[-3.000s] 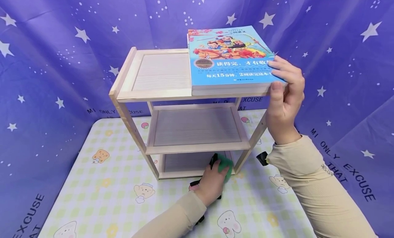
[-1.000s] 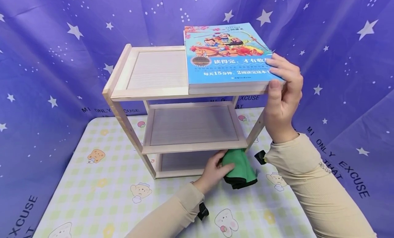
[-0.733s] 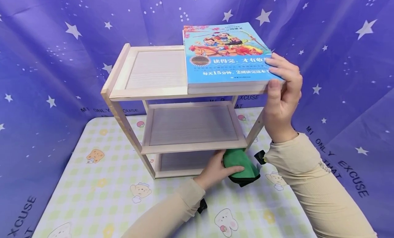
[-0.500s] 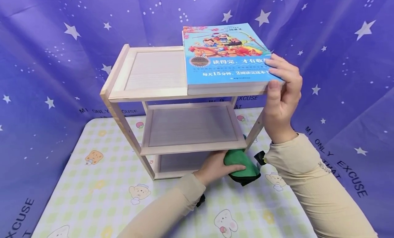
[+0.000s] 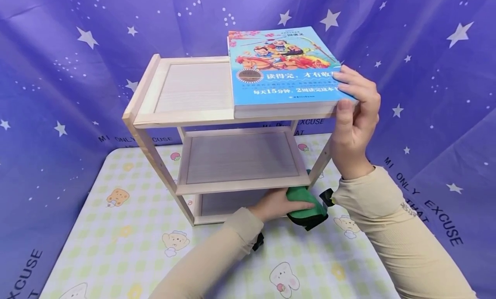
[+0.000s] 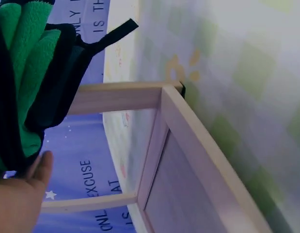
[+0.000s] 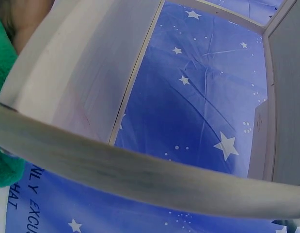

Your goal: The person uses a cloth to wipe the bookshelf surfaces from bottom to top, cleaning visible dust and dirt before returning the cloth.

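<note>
A wooden three-tier shelf rack [image 5: 242, 187] stands in the head view, a blue picture-covered book [image 5: 286, 66] lying flat on the right of its top tier. My right hand [image 5: 356, 118] grips the top right corner, fingers over the book's edge and thumb at the front. Low at the right front post, my left hand [image 5: 273, 204] holds a green cloth [image 5: 308, 215] with black edging against the post, thumb across it. Green shows on both sides of the post. The left wrist view has the cloth [image 6: 31, 53] bunched above the fingers; their tips are partly hidden.
The rack stands on a checked tablecloth [image 5: 128, 247] with cartoon prints. A purple star-patterned curtain [image 5: 77, 75] hangs behind and at both sides. The middle shelf [image 5: 240, 157] overhangs the left hand's work from above.
From the bottom shelf's front right, my left hand has brought the green cloth rightward to the front post and wrapped it there. The right hand keeps its hold; the view shifted slightly.
</note>
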{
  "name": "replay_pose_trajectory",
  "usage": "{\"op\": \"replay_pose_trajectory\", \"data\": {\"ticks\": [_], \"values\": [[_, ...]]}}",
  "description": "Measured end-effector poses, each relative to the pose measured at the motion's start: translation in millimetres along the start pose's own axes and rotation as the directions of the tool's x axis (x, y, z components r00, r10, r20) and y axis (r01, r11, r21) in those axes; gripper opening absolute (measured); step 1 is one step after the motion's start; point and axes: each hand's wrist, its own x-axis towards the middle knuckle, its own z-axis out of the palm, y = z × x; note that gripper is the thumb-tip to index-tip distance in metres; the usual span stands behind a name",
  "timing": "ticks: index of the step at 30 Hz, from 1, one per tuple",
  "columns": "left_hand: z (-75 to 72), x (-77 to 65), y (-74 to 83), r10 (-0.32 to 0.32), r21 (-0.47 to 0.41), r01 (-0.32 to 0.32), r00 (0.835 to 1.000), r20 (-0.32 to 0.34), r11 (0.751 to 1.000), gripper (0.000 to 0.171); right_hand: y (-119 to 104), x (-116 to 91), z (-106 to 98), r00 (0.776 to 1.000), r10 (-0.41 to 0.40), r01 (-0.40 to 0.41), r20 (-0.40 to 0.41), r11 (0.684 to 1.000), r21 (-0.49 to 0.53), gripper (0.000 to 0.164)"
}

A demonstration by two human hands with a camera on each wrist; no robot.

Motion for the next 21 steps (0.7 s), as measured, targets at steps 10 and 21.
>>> {"op": "replay_pose_trajectory", "data": {"ticks": [10,21], "values": [[12.5,9.3,2.1,-0.111,-0.153,0.105,0.993,-0.032,0.983,0.045,1.8,0.3,0.6,1.000,-0.016,0.016,0.006,1.000,-0.004,0.066],[13.4,14.8,5.6,-0.048,-0.154,0.045,0.999,-0.019,0.987,0.029,1.7,0.0,-1.1,1.000,-0.014,0.014,0.004,1.000,-0.020,0.056]]}}
